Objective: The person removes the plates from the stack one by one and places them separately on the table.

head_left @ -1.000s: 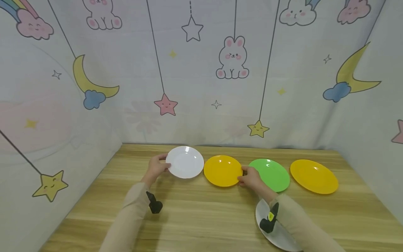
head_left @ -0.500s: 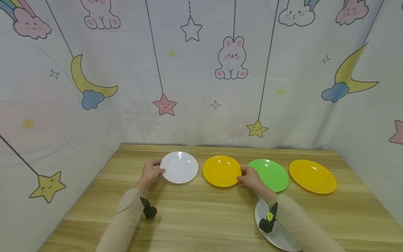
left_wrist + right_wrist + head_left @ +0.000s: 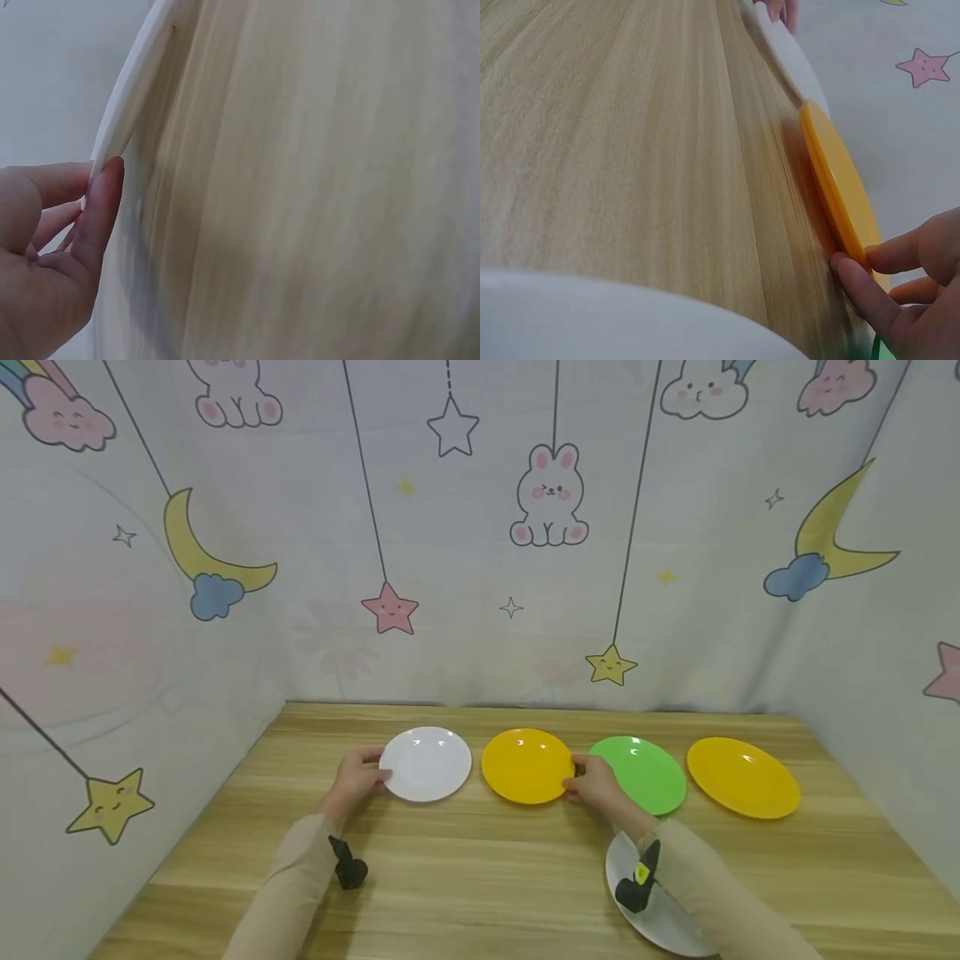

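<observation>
My left hand pinches the left rim of a small white plate, thumb on one face and fingers on the other in the left wrist view. My right hand pinches the right rim of a small yellow plate in the middle of the table. In the right wrist view, thumb and fingers close on the near end of that yellow plate, with the white one beyond it. A narrow gap separates the two held plates in the head view.
A green plate lies right of my right hand, partly covered by it. Farther right is another yellow plate. A larger white plate lies under my right forearm. Patterned cloth surrounds the wooden table at the back and sides.
My left hand has brought the white plate left and nearer, lowering it beside the yellow plate and widening the gap between them. My right hand has stayed on the yellow plate's rim.
</observation>
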### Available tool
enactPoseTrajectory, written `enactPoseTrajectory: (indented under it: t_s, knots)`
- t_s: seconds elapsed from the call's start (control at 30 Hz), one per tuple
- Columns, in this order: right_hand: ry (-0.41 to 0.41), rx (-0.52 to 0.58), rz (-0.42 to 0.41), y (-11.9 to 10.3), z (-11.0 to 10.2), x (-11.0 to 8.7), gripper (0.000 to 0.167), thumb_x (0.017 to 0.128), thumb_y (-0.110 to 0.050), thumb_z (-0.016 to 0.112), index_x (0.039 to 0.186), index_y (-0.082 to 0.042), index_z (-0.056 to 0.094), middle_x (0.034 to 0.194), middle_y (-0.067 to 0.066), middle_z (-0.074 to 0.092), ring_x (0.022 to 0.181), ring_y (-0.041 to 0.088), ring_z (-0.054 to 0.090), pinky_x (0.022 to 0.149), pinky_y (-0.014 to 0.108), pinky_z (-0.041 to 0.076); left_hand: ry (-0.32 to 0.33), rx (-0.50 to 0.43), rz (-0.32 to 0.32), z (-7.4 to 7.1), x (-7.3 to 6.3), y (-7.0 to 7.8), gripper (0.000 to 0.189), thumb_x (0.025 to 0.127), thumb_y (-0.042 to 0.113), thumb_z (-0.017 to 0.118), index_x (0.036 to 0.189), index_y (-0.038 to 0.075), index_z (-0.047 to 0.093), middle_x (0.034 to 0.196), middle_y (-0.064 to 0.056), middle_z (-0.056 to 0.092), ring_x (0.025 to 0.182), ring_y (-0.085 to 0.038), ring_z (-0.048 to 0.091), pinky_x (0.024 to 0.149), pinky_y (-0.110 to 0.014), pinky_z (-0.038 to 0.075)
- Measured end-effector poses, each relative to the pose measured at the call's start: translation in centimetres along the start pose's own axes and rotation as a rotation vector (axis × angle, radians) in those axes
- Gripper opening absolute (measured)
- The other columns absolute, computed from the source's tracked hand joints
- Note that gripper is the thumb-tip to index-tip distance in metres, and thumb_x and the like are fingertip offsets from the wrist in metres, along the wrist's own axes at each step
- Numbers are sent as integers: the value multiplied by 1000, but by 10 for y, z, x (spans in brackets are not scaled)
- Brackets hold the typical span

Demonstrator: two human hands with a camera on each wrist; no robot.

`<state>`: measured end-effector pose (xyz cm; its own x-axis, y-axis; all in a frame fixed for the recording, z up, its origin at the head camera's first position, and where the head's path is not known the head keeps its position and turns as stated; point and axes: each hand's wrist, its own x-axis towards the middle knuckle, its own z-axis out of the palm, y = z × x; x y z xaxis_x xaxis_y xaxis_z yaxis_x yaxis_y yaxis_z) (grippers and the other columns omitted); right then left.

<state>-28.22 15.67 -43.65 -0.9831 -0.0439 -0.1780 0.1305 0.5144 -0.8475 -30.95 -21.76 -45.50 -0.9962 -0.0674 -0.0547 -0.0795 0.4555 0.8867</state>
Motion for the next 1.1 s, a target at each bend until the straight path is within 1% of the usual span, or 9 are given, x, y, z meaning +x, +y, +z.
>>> enactPoseTrajectory:
  t_s: [0.17, 0.37, 0.47, 0.63, 0.73, 0.77, 1.0, 1.1]
  knots:
    - [0, 7, 1, 1, 0, 1, 58, 83, 5, 60, 134, 12, 32, 134, 33, 34, 59, 10, 58, 58, 24, 55, -16, -8, -8, 0, -4, 0, 45, 78, -10, 61, 120, -15, 48, 118, -33, 49, 79, -19, 59, 61, -24, 55]
    - [2, 14, 13, 1, 1, 3, 59, 83, 4, 60, 134, 11, 32, 135, 32, 34, 58, 10, 57, 57, 24, 55, -58, -32, 16, -1, -8, -1, 45, 77, -10, 62, 119, -18, 47, 115, -35, 50, 78, -17, 60, 63, -26, 56]
    - [5, 16, 15, 1, 1, 2, 59, 83, 4, 60, 135, 10, 32, 135, 32, 34, 58, 10, 58, 57, 24, 55, -69, -11, 16, -2, -9, 0, 46, 77, -8, 64, 119, -18, 46, 116, -35, 50, 79, -18, 60, 63, -25, 55]
    - [1, 14, 11, 2, 0, 2, 59, 83, 4, 59, 135, 11, 32, 133, 32, 36, 59, 10, 58, 58, 24, 55, -82, 46, -19, -4, -9, 1, 51, 78, -3, 66, 122, -17, 44, 119, -35, 48, 91, -27, 59, 66, -24, 55]
    - [-1, 12, 11, 2, 0, 3, 58, 83, 4, 59, 134, 10, 33, 132, 31, 37, 59, 10, 58, 58, 24, 55, -82, 49, -36, -4, -9, 1, 52, 78, -3, 66, 123, -16, 44, 119, -34, 49, 96, -31, 58, 67, -25, 55]
    - [-1, 11, 11, 3, 0, 3, 58, 83, 4, 59, 134, 10, 33, 132, 31, 38, 60, 10, 58, 58, 24, 55, -86, 50, -29, -4, -9, 1, 52, 78, -3, 66, 122, -17, 44, 118, -34, 49, 97, -32, 58, 67, -26, 55]
    - [4, 17, 18, 1, 0, 1, 59, 83, 4, 60, 134, 10, 32, 132, 31, 37, 59, 11, 58, 57, 24, 55, -91, 74, -16, -5, -10, 1, 50, 78, -2, 66, 121, -17, 45, 116, -33, 51, 98, -33, 57, 65, -24, 55]
    - [4, 19, 22, 0, 0, 0, 58, 83, 4, 60, 134, 10, 33, 132, 31, 38, 58, 11, 58, 57, 24, 55, -95, 89, -21, -6, -9, 1, 51, 78, -1, 66, 121, -16, 45, 116, -33, 51, 93, -29, 58, 64, -23, 54]
